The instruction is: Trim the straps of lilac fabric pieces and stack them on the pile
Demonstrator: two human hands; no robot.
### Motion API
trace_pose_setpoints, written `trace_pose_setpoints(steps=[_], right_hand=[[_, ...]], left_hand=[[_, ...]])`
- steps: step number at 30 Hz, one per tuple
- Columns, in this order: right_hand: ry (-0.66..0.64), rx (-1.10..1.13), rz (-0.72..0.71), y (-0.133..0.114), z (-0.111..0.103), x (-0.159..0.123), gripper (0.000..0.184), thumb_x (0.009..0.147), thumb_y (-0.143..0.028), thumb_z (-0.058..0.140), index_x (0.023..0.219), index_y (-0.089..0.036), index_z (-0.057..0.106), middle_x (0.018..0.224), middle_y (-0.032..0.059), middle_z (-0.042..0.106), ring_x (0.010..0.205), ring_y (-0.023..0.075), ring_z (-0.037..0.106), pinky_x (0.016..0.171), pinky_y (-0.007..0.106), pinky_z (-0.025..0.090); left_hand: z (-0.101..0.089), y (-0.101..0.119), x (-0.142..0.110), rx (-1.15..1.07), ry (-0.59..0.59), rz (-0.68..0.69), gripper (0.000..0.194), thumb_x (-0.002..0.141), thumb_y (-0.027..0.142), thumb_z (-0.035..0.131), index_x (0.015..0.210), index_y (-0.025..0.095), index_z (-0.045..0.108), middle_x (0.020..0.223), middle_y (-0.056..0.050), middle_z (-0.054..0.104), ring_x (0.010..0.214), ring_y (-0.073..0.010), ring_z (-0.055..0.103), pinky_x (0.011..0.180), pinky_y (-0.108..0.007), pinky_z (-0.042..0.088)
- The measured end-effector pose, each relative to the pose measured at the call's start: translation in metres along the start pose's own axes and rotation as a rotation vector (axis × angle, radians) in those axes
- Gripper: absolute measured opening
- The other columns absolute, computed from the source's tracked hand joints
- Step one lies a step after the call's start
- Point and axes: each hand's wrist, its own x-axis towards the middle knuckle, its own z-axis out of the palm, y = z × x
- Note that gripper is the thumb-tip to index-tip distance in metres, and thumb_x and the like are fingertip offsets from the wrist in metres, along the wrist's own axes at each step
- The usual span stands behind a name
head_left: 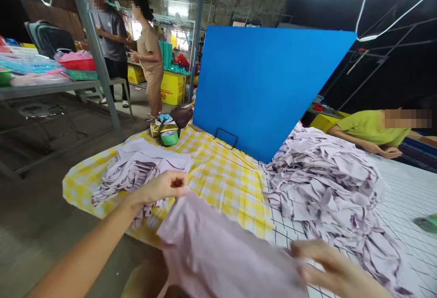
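A pale mauve piece of fabric (218,248) is stretched between my two hands over the near edge of the table. My left hand (170,184) is closed, pinching the fabric's upper left corner. My right hand (327,261), blurred by motion, grips its right end with thumb and fingers. A thin strip hangs below the fabric's left side. Just behind my left hand lies a stack of similar fabric pieces (136,166), their strips hanging in folds. To the right is a large loose heap of the same fabric (324,175).
A yellow checked cloth (225,175) covers the table's left part, a white grid cloth (406,197) the right. A blue board (269,84) stands upright behind. Green tape (170,137) sits near the back left. A person (368,129) is across the table; two people stand farther back.
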Motion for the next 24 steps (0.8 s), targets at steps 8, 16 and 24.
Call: trace_pose_setpoints(steps=[8, 16, 24], right_hand=[[0.121, -0.168, 0.297, 0.078, 0.050, 0.100, 0.022, 0.073, -0.032, 0.049, 0.056, -0.020, 0.044, 0.052, -0.0036, 0.043, 0.051, 0.0112, 0.038, 0.049, 0.024, 0.028], [0.287, -0.257, 0.274, 0.102, 0.044, 0.135, 0.015, 0.070, -0.025, 0.047, 0.078, -0.019, 0.058, 0.060, -0.0005, 0.054, 0.059, 0.0165, 0.051, 0.056, 0.028, 0.039], [0.542, -0.423, 0.256, 0.111, 0.081, 0.146, 0.045, 0.081, -0.021, 0.038, 0.124, -0.013, 0.049, 0.123, 0.0180, 0.049, 0.112, 0.0291, 0.048, 0.092, 0.043, 0.039]], left_hand=[[0.056, -0.093, 0.064, 0.300, 0.138, -0.113, 0.009, 0.064, 0.016, 0.050, 0.057, 0.017, 0.043, 0.053, 0.006, 0.043, 0.053, -0.0094, 0.041, 0.051, -0.020, 0.027], [0.050, -0.106, 0.104, 0.405, 0.291, -0.136, 0.006, 0.073, 0.015, 0.053, 0.079, 0.018, 0.054, 0.057, 0.006, 0.048, 0.056, -0.0118, 0.048, 0.056, -0.022, 0.036], [0.080, -0.120, 0.095, 0.707, 0.337, 0.014, 0.044, 0.080, 0.010, 0.049, 0.122, 0.018, 0.048, 0.126, -0.011, 0.048, 0.115, -0.0248, 0.047, 0.097, -0.040, 0.038]])
